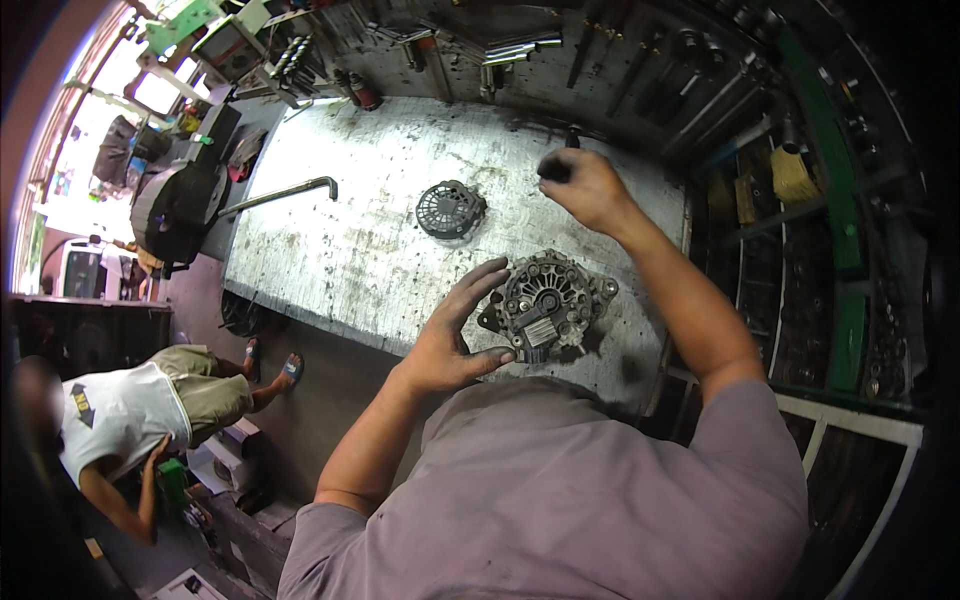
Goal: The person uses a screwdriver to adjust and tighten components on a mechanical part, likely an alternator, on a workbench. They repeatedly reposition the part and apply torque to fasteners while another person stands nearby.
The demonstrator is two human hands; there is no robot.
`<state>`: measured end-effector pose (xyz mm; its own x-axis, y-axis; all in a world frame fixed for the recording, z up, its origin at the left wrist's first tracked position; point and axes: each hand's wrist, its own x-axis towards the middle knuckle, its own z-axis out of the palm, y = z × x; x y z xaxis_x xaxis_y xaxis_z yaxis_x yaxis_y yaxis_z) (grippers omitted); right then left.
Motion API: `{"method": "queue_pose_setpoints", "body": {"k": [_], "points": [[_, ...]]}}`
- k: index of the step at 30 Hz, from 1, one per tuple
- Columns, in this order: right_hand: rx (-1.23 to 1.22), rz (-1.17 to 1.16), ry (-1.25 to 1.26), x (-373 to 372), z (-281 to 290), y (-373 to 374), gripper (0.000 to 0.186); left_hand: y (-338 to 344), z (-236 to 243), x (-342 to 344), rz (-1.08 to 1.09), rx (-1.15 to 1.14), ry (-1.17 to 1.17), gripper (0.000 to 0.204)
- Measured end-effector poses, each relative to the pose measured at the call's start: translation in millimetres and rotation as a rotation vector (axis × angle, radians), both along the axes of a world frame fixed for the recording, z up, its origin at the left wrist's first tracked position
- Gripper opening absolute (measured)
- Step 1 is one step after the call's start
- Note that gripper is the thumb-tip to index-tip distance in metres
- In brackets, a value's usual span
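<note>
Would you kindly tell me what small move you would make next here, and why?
I would probably steady the alternator with the left hand: it spreads around the alternator's left side, while the right hand is away from it, over the far part of the workbench. What the right hand holds, if anything, is unclear.

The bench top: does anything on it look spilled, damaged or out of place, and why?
Only the bench top itself stands out: its dark blotches make it look worn. No clear spill or breakage shows; the black slotted disc and metal unit lie apart.
</note>
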<state>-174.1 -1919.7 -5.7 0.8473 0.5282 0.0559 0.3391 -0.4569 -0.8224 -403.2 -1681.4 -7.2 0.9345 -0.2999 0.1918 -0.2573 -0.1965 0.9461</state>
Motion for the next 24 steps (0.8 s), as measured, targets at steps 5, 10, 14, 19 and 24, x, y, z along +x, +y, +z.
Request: {"method": "queue_pose_setpoints", "body": {"k": [5, 10, 14, 19, 24], "points": [[-0.049, 0.305, -0.202, -137, 107, -25, 0.017, -8, -22, -3, 0.009, -0.124, 0.021, 0.093], [-0.386, 0.323, -0.096, -194, 117, 4, 0.020, -4, -36, 4, 0.051, 0.007, -0.107, 0.102], [-0.496, 0.277, -0.060, -203, 113, 17, 0.018, 0, -42, 12, 0.037, 0.018, -0.179, 0.097], [-0.654, 0.258, -0.143, -213, 113, 30, 0.015, -1, -40, 13, 0.051, -0.031, -0.165, 0.101], [-0.757, 0.261, -0.158, -217, 118, 37, 0.015, 3, -27, 22, -0.032, 0.041, -0.098, 0.107]]}}
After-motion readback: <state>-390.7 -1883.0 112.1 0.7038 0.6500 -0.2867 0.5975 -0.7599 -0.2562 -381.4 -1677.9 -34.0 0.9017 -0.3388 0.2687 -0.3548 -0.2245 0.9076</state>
